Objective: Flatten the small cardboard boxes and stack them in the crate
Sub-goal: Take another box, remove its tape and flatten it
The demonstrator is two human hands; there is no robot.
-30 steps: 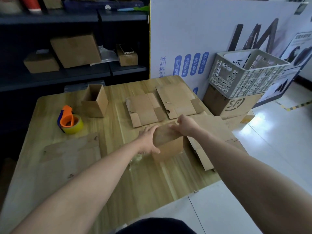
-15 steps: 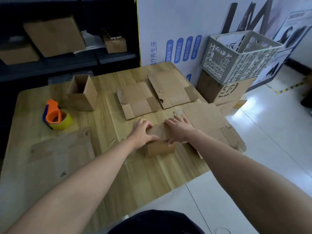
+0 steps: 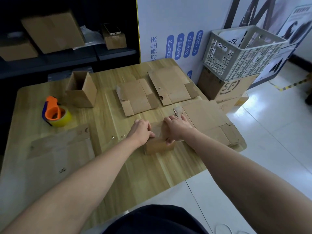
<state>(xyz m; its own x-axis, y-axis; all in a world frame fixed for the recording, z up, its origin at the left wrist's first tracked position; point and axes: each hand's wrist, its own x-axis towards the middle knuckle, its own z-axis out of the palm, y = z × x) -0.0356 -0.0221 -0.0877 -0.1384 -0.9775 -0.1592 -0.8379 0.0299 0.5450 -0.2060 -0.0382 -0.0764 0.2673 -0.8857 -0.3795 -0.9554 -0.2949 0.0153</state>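
Note:
A small brown cardboard box (image 3: 158,146) lies on the wooden table (image 3: 104,159), partly squashed. My left hand (image 3: 141,130) grips its left end and my right hand (image 3: 177,129) presses down on its top right. Two flattened boxes lie beyond: a smaller flattened box (image 3: 136,97) and a second flattened box (image 3: 170,85) to its right. A larger flat sheet (image 3: 211,120) lies at the table's right edge. An upright open box (image 3: 81,90) stands at the far left. The grey plastic crate (image 3: 243,51) sits off the table to the right, on a big carton (image 3: 226,88).
An orange tape dispenser with yellow tape (image 3: 55,113) sits on the left of the table. A flat cardboard piece (image 3: 60,146) lies near the left front. Dark shelves (image 3: 67,58) with cartons stand behind. A white printed board (image 3: 168,27) backs the crate.
The box was tilted up between my hands a second ago; it now lies low on the table under them. My view has tipped downward and closer.

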